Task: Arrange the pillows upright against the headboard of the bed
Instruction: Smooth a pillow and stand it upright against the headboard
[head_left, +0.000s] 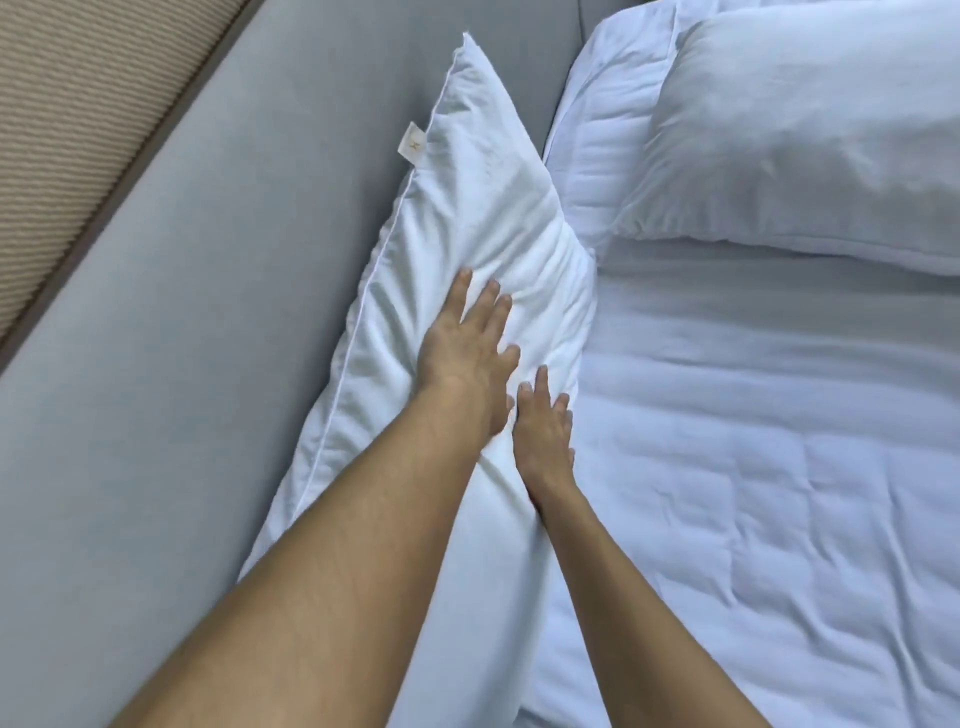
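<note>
well, there is only the head view to go on, looking down along both bare forearms toward the top of the bed (753, 467). the near pillow (467, 218) stands on its long edge and leans back on the grey padded headboard (208, 291). its piped seam runs along the top, and a small cloth tag (413, 146) sticks out near the far corner. the left hand (462, 343) lies flat on the pillow's front face, fingers straight and spread, pressing into the filling so the cover wrinkles around it. the right hand (543, 431) is just beside it and lower, also flat with straight fingers, touching the pillow near where its bottom edge meets the quilted bedding. neither hand grips anything; both are open-palmed.

a second pillow (805, 130) lies further along the bed, well apart from the hands. it looks to be lying flat on the white bedding rather than propped up. its far end runs out of the frame, and how it meets the headboard is hard to tell. beyond the headboard, a ribbed beige wall panel (78, 114) shows in the corner.

as a judgement, the task is roughly half done. the near pillow seems as good as placed, with the hands settling it into shape. what is left is to let go, lift the second pillow and stand it upright against the headboard next to the first.
</note>
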